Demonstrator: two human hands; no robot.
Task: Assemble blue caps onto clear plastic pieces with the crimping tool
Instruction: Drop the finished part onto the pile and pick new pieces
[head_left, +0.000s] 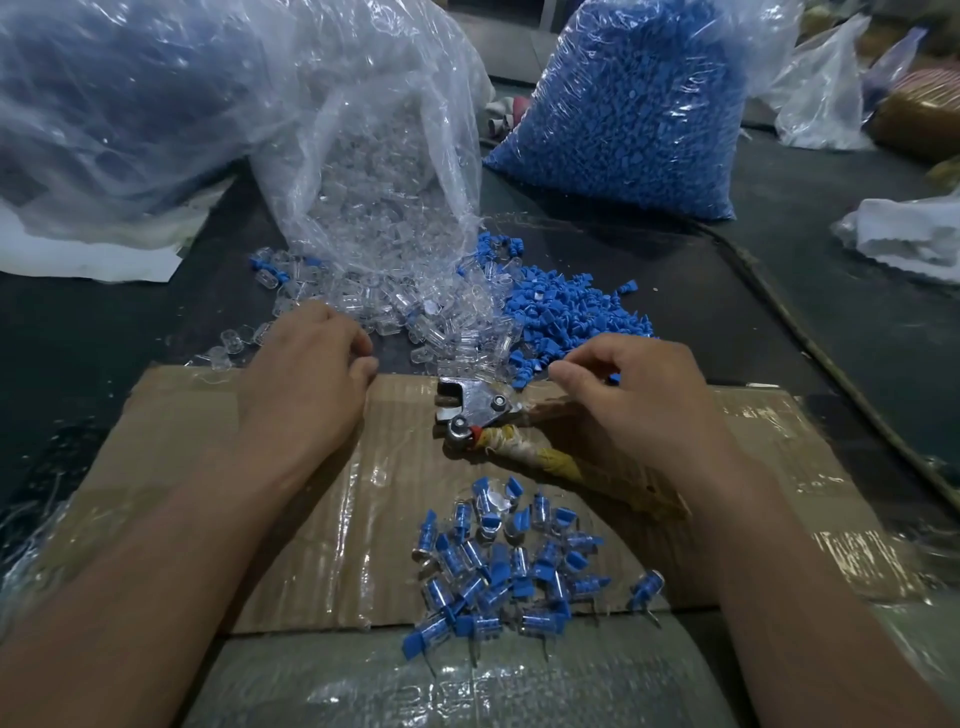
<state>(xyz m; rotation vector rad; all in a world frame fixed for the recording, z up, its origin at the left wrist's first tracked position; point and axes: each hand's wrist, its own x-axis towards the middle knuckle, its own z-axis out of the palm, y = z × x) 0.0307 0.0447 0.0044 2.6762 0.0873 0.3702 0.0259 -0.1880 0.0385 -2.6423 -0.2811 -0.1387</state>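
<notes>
Clear pieces (395, 306) spill from one bag (374, 171), blue caps (623, 130) fill another; left hand (306, 374), right hand (634, 395): grip unclear.

The handles of the crimping tool (478, 408) are partly covered by the right hand (639, 400); whether anything is pinched there cannot be made out. Anything under the curled fingers of the left hand (306, 379) is concealed. Both forearms are cut off by the lower edge.

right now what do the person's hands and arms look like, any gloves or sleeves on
The left hand and right hand are bare: no gloves, and no rings, watch or bands show. The forearms are uncovered too, with no sleeve in view out to the picture's edge. No tape or markings on the fingers.
</notes>
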